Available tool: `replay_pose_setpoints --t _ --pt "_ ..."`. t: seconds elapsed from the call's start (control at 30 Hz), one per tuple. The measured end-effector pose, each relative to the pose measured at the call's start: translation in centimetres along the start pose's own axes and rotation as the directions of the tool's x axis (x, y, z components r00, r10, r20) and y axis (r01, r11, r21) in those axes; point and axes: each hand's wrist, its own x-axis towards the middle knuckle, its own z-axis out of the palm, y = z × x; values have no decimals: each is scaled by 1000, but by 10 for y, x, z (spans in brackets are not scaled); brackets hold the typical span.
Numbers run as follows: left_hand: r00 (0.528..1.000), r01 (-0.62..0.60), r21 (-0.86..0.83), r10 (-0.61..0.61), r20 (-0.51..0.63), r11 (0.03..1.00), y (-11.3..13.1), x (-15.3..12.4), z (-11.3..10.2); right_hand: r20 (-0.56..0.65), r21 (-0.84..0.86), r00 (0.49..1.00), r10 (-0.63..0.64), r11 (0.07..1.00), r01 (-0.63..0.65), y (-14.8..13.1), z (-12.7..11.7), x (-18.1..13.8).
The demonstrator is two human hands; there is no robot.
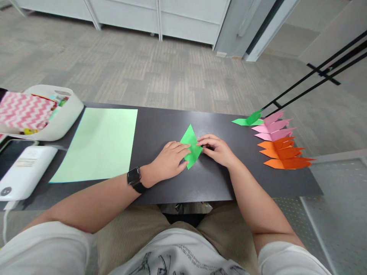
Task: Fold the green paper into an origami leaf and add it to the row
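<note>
A folded piece of green origami paper (pixel 191 147), kite-like in outline, lies on the dark table in front of me. My left hand (pixel 172 158) rests on its left side, fingers stretched out flat over it. From the right, my right hand (pixel 216 149) pinches the paper's right corner between thumb and fingers. At the table's right end stand folded paper figures: a green one (pixel 250 120), several pink ones (pixel 273 126) and several orange ones (pixel 283 153).
Left of my hands lies a light green sheet stack (pixel 99 145). Farther left are a white basket (pixel 67 110) holding a pink zigzag-patterned item, and a white power bank (pixel 25 172) with a cable. The dark table (pixel 160 126) has its far edge above the carpeted floor.
</note>
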Motion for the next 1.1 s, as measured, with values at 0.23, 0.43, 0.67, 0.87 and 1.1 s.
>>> replay_pose_setpoints --t 0.23,0.43,0.67,0.87,1.1 --pt "999 -24 16 23 31 1000 0 -2 2 90 -231 989 -119 963 137 0 -11 1" --pt "999 -24 25 23 44 999 -1 -2 3 138 -294 983 -122 943 158 5 -12 4" --pt "998 -25 17 24 52 1000 -1 0 2 72 -326 994 -85 939 104 12 -1 14" --pt "999 -3 -23 3 34 1000 -1 0 1 10 -318 999 -37 947 38 14 4 17" --pt "1000 -3 1 3 29 1000 2 -2 -2 5 -389 999 -42 920 40 10 10 16"
